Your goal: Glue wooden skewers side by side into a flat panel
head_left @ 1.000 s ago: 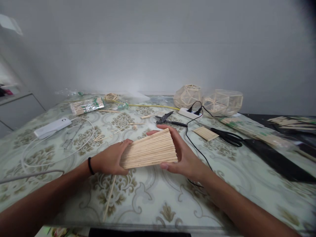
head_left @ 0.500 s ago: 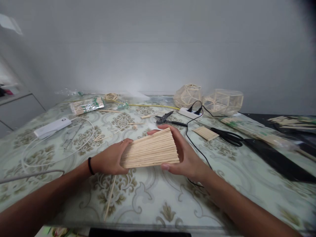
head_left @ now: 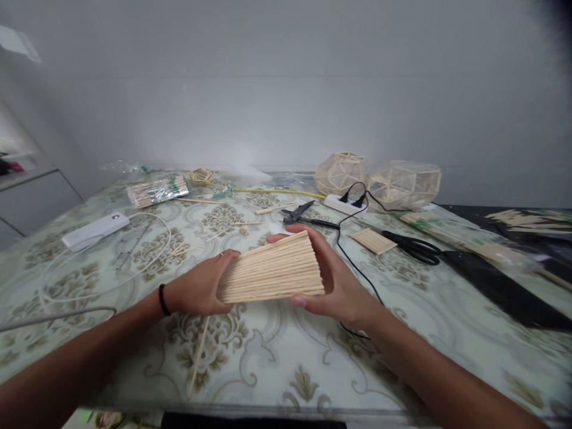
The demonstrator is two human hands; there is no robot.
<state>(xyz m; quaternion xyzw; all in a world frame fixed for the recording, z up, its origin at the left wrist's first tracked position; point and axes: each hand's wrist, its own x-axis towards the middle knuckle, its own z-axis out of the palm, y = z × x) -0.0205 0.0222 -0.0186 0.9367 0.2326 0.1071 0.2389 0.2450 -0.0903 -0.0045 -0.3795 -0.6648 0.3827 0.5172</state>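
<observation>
Left hand point(head_left: 202, 287) and right hand point(head_left: 342, 292) on a pale, ribbed stick panel point(head_left: 274, 271).

No legible text, labels, numbers, signs

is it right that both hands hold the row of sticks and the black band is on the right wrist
One thing is wrong: the black band is on the left wrist, as the head view shows. The left hand and right hand do both hold the row of sticks.
</observation>
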